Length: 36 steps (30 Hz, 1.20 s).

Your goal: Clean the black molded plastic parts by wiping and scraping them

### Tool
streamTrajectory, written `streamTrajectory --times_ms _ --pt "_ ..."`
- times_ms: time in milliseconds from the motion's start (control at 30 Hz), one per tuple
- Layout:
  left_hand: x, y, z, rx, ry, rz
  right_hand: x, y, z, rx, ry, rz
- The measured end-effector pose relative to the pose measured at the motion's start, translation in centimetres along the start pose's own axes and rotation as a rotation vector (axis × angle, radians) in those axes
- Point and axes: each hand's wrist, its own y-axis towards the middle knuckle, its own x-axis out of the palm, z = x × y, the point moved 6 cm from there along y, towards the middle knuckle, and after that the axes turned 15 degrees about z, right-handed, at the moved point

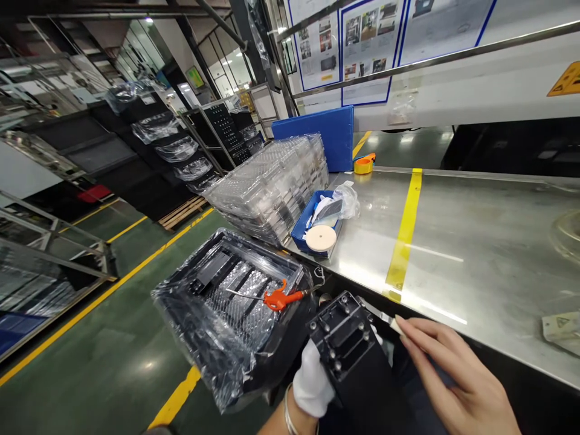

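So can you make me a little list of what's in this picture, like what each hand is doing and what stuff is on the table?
left hand: white glove, gripping a black metal block with screws
right hand: bare, fingers open, fingertips at the block's right side
shiny steel table: yellow tape stripe across it
blue plastic tray: holds a round white disc and a crumpled clear bag
stack of clear plastic trays: left of the blue tray
black crate wrapped in clear plastic: an orange air gun lies on it

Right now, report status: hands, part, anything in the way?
Left hand, gloved, grips black block. Right hand bare, fingers open beside it. Orange air gun lies on wrapped crate nearby.
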Motion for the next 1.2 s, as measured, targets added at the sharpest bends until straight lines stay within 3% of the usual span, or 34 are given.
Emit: streamTrajectory --times_ms 100,200,300,400,467,533,633,700,800,967,1100,1200 --pt "1.1 0.4 3.0 0.272 0.286 -0.009 -0.1 -0.1 -0.2 -0.040 -0.023 -0.042" --pt "1.8 0.1 4.7 0.527 0.580 -0.040 -0.2 -0.3 0.3 -0.038 -0.119 -0.055" --pt "1.5 -0.4 4.8 0.614 0.787 0.014 -0.7 -0.4 0.4 -0.038 -0.156 -0.012" --pt "1.1 -0.6 4.7 0.580 0.841 0.050 -0.6 -0.6 0.6 -0.055 -0.112 -0.045" --pt "1.4 -0.7 5.0 0.563 0.798 -0.001 -0.7 -0.7 1.6 0.021 -0.113 -0.025" --pt "1.9 -0.7 5.5 0.546 0.746 -0.084 -0.7 -1.1 3.6 0.265 -0.037 -0.034" --pt "3.1 -0.7 6.3 0.461 0.678 -0.193 0.7 -2.1 5.5 0.661 0.168 -0.204" --pt "3.8 -0.6 6.5 0.337 0.642 -0.221 1.8 -2.3 5.1 0.761 0.246 -0.331" --pt "4.6 -0.7 6.5 0.221 0.646 -0.260 2.7 -2.1 3.6 0.813 0.324 -0.425" --pt "4.3 -1.0 6.5 0.327 0.660 -0.340 3.1 -2.1 2.3 0.846 0.395 -0.475" --pt "3.3 -0.9 6.4 0.270 0.562 -0.281 2.6 -2.4 2.6 0.802 0.404 -0.503" --pt "2.0 -0.4 5.7 0.117 0.359 -0.169 1.9 -1.9 2.8 0.728 0.348 -0.490"
